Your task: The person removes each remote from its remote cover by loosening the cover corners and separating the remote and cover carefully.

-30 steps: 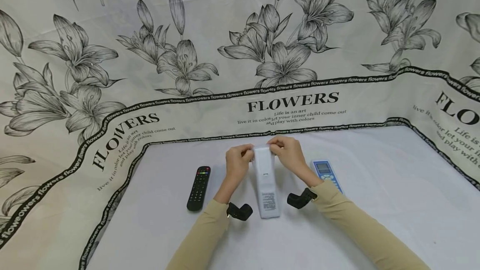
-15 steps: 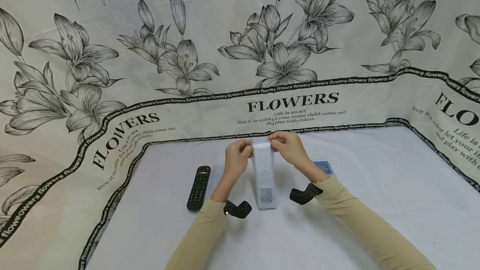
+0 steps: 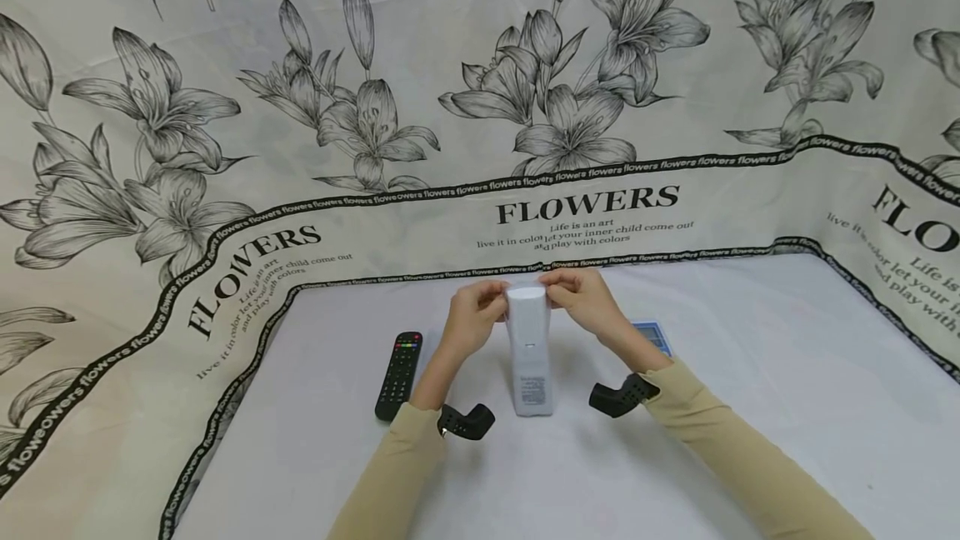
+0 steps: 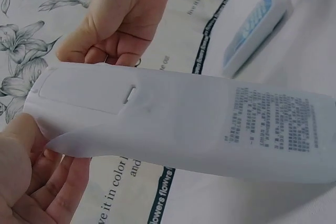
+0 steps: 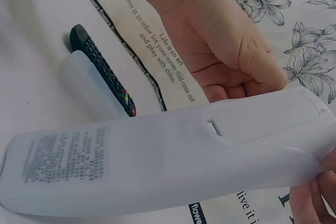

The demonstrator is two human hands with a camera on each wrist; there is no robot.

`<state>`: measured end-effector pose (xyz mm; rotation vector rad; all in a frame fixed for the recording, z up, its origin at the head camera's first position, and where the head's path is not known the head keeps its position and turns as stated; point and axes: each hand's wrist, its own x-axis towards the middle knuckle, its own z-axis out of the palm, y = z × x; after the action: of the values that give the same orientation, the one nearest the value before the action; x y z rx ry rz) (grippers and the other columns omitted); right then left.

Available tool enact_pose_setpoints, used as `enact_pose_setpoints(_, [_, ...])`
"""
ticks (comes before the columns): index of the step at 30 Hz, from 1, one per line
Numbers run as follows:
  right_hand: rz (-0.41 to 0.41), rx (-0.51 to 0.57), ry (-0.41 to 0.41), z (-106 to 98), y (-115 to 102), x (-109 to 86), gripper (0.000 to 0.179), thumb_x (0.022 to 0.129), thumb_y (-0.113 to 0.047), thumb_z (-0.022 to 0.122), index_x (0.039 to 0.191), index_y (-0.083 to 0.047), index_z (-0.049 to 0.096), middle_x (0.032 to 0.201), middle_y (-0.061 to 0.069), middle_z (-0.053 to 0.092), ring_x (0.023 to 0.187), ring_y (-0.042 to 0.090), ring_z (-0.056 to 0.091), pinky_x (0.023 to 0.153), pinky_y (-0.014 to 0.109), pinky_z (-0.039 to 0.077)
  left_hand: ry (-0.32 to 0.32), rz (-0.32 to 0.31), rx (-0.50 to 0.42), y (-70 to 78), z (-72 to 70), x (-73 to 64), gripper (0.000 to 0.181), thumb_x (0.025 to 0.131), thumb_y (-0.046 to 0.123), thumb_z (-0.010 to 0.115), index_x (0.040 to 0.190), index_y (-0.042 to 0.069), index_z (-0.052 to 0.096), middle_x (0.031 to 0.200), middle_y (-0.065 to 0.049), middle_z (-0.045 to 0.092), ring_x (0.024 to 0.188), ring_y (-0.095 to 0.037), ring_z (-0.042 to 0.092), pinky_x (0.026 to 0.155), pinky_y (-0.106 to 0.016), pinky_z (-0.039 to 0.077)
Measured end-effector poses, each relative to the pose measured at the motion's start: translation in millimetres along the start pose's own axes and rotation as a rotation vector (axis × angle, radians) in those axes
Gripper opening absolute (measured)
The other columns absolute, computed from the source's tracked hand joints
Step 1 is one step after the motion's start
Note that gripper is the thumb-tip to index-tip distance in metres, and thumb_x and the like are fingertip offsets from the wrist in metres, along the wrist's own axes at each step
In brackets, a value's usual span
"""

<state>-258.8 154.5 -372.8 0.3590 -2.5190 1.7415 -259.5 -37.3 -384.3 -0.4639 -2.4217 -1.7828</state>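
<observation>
A white remote control (image 3: 529, 348), back side up, is tilted with its far end raised. Around it is a translucent cover (image 4: 79, 142); printed text shows through near the lower end, and the battery lid lies near the far end. My left hand (image 3: 472, 319) pinches the cover at the left of the far end. At the right of that end my right hand (image 3: 588, 302) pinches the other side, its fingertips partly hidden in the right wrist view. Whether the near end touches the table is hard to tell.
A black remote (image 3: 398, 376) lies left of my left hand, with a translucent sleeve (image 5: 94, 85) beside it. The blue-and-white remote (image 3: 654, 338) is partly hidden behind my right forearm. A white-clothed table (image 3: 300, 448) meets a flower-printed curtain (image 3: 420, 232) at the back.
Both hands have lifted the white remote's far end, and its near end has shifted away from me. My right forearm has moved over more of the blue-and-white remote.
</observation>
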Motion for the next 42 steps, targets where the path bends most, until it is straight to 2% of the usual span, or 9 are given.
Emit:
enact_pose_setpoints(4, [0.02,0.023,-0.02,-2,0,-3.3,0.028,0.096,-0.004,0.05,0.118,0.008,0.061,0.123,0.026,0.062,0.1,0.025,0.068,0.084,0.031,0.057,0.008,0.024,-0.005,-1.6,0.7,-4.2,0.023,0.091,0.004,0.057,0.111,-0.005,0.066,0.103,-0.02,0.07,0.088,-0.021,0.069,0.072,-0.023,0.058])
enact_pose_setpoints(8, [0.012,0.05,-0.064,-3,-1,-5.8,0.03,0.097,-0.005,0.049,0.122,0.01,0.058,0.128,0.027,0.058,0.107,0.03,0.065,0.088,0.034,0.056,0.025,0.063,-0.007,-2.4,1.8,-7.7,0.024,0.092,0.005,0.056,0.111,-0.008,0.064,0.103,-0.02,0.07,0.086,-0.019,0.069,0.071,-0.022,0.058])
enact_pose_setpoints(15, [0.051,0.07,-0.141,-6,-2,-7.2,0.034,0.098,-0.007,0.043,0.127,0.009,0.054,0.133,0.025,0.054,0.116,0.032,0.06,0.095,0.038,0.052,0.016,-0.005,-0.004,2.5,2.4,-10.9,0.024,0.095,0.007,0.054,0.112,-0.006,0.065,0.104,-0.019,0.069,0.086,-0.02,0.066,0.074,-0.023,0.057])
enact_pose_setpoints(18, [0.059,0.081,-0.166,-6,-4,-8.4,0.036,0.099,-0.009,0.043,0.128,0.008,0.054,0.133,0.025,0.055,0.116,0.03,0.06,0.097,0.039,0.051,0.006,-0.01,0.015,3.8,2.5,-11.1,0.024,0.095,0.006,0.052,0.112,-0.006,0.065,0.103,-0.02,0.069,0.085,-0.019,0.065,0.074,-0.023,0.057])
enact_pose_setpoints(27, [0.102,0.102,-0.165,-4,-2,-13.7,0.036,0.099,-0.011,0.046,0.129,0.007,0.054,0.131,0.023,0.057,0.112,0.022,0.062,0.096,0.037,0.052,0.029,-0.102,0.024,2.9,6.9,-17.9,0.026,0.095,0.009,0.05,0.113,-0.004,0.065,0.101,-0.017,0.07,0.083,-0.015,0.064,0.077,-0.025,0.057])
enact_pose_setpoints(35, [0.093,0.137,-0.168,-3,6,-21.7,0.042,0.102,-0.021,0.047,0.136,0.005,0.048,0.136,0.023,0.053,0.122,0.032,0.055,0.099,0.037,0.05,0.059,-0.082,-0.057,-2.2,7.8,-26.2,0.027,0.097,0.009,0.052,0.118,-0.003,0.063,0.107,-0.018,0.069,0.09,-0.02,0.066,0.077,-0.023,0.057])
enact_pose_setpoints(39, [0.118,0.135,-0.185,-3,8,-25.2,0.046,0.102,-0.026,0.045,0.138,0.003,0.046,0.137,0.022,0.052,0.122,0.031,0.055,0.1,0.038,0.05,0.028,-0.09,-0.094,-4.9,8.2,-29.8,0.03,0.1,0.011,0.048,0.126,0.0,0.058,0.112,-0.019,0.066,0.094,-0.024,0.066,0.079,-0.029,0.058])
enact_pose_setpoints(42, [0.14,0.123,-0.196,-2,10,-29.5,0.047,0.104,-0.028,0.041,0.138,0.004,0.046,0.135,0.023,0.053,0.115,0.025,0.058,0.098,0.037,0.051,-0.012,-0.095,-0.131,-8.8,8.6,-34.3,0.032,0.1,0.012,0.049,0.129,0.001,0.055,0.115,-0.021,0.065,0.097,-0.026,0.066,0.08,-0.031,0.058])
